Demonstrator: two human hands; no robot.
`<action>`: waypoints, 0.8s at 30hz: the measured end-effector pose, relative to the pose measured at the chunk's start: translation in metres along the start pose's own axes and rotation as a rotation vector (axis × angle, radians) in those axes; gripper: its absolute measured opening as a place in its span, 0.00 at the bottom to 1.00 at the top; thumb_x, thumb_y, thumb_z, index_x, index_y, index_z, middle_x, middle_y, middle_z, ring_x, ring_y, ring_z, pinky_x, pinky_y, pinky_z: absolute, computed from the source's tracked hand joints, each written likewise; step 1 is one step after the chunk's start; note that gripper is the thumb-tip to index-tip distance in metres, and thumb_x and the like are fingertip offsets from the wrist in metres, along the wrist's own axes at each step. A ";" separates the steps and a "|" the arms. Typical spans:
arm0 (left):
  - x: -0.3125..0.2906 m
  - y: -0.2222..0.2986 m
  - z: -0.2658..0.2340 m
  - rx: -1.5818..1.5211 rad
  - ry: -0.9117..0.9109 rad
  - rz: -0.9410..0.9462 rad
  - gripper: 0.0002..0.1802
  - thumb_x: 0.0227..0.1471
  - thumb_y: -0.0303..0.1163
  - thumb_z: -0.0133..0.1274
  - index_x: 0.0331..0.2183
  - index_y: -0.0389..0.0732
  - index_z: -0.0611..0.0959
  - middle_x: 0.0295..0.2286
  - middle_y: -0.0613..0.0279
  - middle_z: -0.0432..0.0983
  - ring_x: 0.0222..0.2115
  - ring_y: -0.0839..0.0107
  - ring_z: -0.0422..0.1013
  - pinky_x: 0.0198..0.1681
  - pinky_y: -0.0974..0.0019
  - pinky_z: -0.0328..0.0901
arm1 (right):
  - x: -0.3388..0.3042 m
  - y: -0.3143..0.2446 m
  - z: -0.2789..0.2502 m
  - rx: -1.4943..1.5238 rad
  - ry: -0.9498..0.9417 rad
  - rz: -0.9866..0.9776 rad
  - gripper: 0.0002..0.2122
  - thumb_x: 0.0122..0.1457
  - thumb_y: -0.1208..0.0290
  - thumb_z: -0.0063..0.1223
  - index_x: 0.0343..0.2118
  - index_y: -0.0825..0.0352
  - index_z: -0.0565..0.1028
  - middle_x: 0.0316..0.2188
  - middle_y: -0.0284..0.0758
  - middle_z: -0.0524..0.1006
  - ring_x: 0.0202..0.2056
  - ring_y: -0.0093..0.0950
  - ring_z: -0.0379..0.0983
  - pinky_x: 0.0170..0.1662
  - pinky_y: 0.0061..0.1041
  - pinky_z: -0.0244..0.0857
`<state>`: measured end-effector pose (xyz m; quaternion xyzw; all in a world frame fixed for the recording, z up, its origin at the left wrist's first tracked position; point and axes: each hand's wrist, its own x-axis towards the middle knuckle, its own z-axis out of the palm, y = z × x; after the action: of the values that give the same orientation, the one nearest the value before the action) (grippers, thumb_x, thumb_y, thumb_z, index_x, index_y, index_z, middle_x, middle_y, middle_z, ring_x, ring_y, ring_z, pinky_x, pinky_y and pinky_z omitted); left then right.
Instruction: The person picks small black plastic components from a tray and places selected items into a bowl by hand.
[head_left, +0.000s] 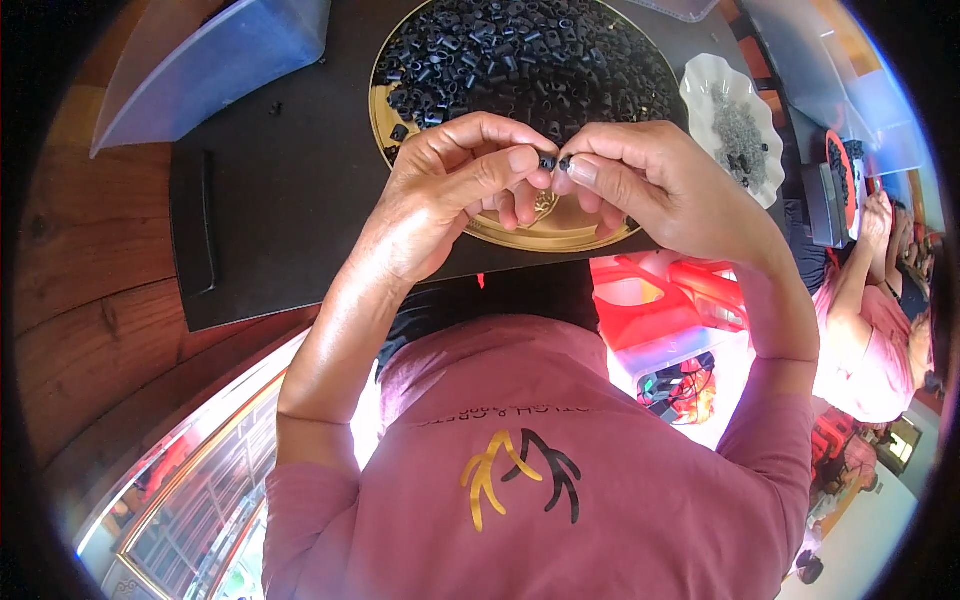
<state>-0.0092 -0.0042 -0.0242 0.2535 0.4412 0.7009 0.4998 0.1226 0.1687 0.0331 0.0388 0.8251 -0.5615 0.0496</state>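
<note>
Over the near edge of a round gold tray (520,238), my two hands meet almost tip to tip. Between thumb and fingers my left hand (450,180) pinches a small black plastic piece (547,161). Another tiny black piece (565,163) sits at the thumb tip of my right hand (650,180), which is also closed in a pinch. A narrow gap shows between the two pieces. Heaped across the tray beyond my hands are a great many small black tube-like plastic parts (520,60).
A white scalloped dish (700,90) with small clear and black bits stands right of the tray. At the far left is a translucent plastic bin (230,70). Red plastic baskets (640,300) lie below the dark table (260,240). Another person (865,340) sits at the right.
</note>
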 end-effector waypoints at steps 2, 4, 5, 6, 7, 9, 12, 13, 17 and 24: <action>0.000 -0.001 -0.001 0.004 -0.006 -0.005 0.10 0.57 0.31 0.53 0.40 0.36 0.81 0.29 0.60 0.79 0.22 0.76 0.72 0.24 0.76 0.65 | 0.000 0.002 0.001 -0.019 -0.004 -0.006 0.08 0.64 0.74 0.44 0.33 0.72 0.74 0.18 0.36 0.72 0.20 0.21 0.71 0.25 0.22 0.65; 0.000 0.000 -0.001 -0.029 -0.014 -0.015 0.10 0.57 0.31 0.54 0.39 0.36 0.81 0.28 0.59 0.79 0.23 0.76 0.72 0.25 0.75 0.67 | 0.001 0.002 0.001 -0.039 -0.008 -0.013 0.08 0.64 0.74 0.44 0.33 0.72 0.74 0.18 0.36 0.72 0.20 0.21 0.71 0.25 0.22 0.65; 0.000 0.001 -0.001 -0.059 -0.022 -0.025 0.10 0.56 0.31 0.55 0.39 0.36 0.81 0.28 0.59 0.79 0.23 0.76 0.73 0.26 0.74 0.68 | 0.001 0.001 0.001 -0.060 -0.005 -0.017 0.08 0.64 0.74 0.44 0.33 0.72 0.74 0.17 0.37 0.72 0.20 0.21 0.70 0.25 0.22 0.65; 0.000 0.001 -0.001 -0.061 -0.021 -0.025 0.10 0.56 0.31 0.55 0.39 0.36 0.81 0.28 0.59 0.79 0.23 0.76 0.73 0.26 0.74 0.68 | 0.001 0.001 0.001 -0.080 -0.002 -0.022 0.08 0.64 0.74 0.45 0.32 0.72 0.74 0.17 0.37 0.72 0.19 0.21 0.70 0.25 0.22 0.65; 0.001 0.000 -0.001 -0.050 -0.026 -0.018 0.11 0.56 0.31 0.56 0.39 0.36 0.81 0.28 0.59 0.79 0.23 0.76 0.73 0.26 0.74 0.68 | 0.001 0.000 0.000 -0.081 -0.004 -0.022 0.08 0.64 0.74 0.45 0.32 0.72 0.74 0.17 0.37 0.72 0.19 0.21 0.70 0.25 0.22 0.65; 0.001 -0.001 -0.001 -0.041 -0.029 -0.011 0.11 0.55 0.31 0.56 0.39 0.36 0.80 0.27 0.59 0.79 0.23 0.76 0.73 0.26 0.74 0.68 | 0.003 -0.001 -0.001 -0.139 -0.012 -0.020 0.08 0.63 0.73 0.46 0.32 0.72 0.74 0.17 0.37 0.72 0.19 0.21 0.70 0.24 0.22 0.64; 0.002 -0.001 -0.003 -0.028 -0.041 -0.001 0.10 0.55 0.30 0.57 0.38 0.36 0.80 0.27 0.59 0.79 0.23 0.76 0.73 0.26 0.74 0.69 | 0.004 -0.001 -0.003 -0.145 -0.027 0.016 0.09 0.63 0.71 0.47 0.32 0.71 0.74 0.17 0.37 0.72 0.19 0.22 0.69 0.24 0.23 0.63; 0.002 -0.001 -0.003 -0.012 -0.048 0.006 0.09 0.55 0.30 0.57 0.37 0.36 0.80 0.27 0.59 0.79 0.23 0.77 0.73 0.25 0.74 0.69 | 0.005 -0.001 -0.004 -0.144 -0.028 0.016 0.09 0.63 0.71 0.47 0.32 0.71 0.74 0.17 0.37 0.72 0.19 0.22 0.69 0.24 0.23 0.63; 0.002 -0.004 -0.005 0.059 -0.062 0.042 0.07 0.55 0.29 0.56 0.36 0.39 0.79 0.27 0.58 0.79 0.21 0.77 0.73 0.22 0.76 0.68 | 0.006 -0.001 -0.008 -0.182 -0.078 -0.019 0.09 0.63 0.70 0.47 0.32 0.71 0.75 0.17 0.36 0.72 0.20 0.22 0.67 0.25 0.23 0.62; 0.000 0.001 -0.002 0.095 -0.099 0.003 0.07 0.55 0.30 0.57 0.33 0.38 0.79 0.26 0.61 0.80 0.21 0.78 0.73 0.25 0.74 0.69 | 0.004 -0.007 -0.008 -0.185 -0.101 0.059 0.09 0.61 0.70 0.47 0.32 0.71 0.76 0.18 0.36 0.73 0.20 0.20 0.69 0.25 0.23 0.64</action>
<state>-0.0116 -0.0047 -0.0243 0.3117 0.4485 0.6665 0.5074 0.1178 0.1738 0.0425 0.0301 0.8682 -0.4827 0.1109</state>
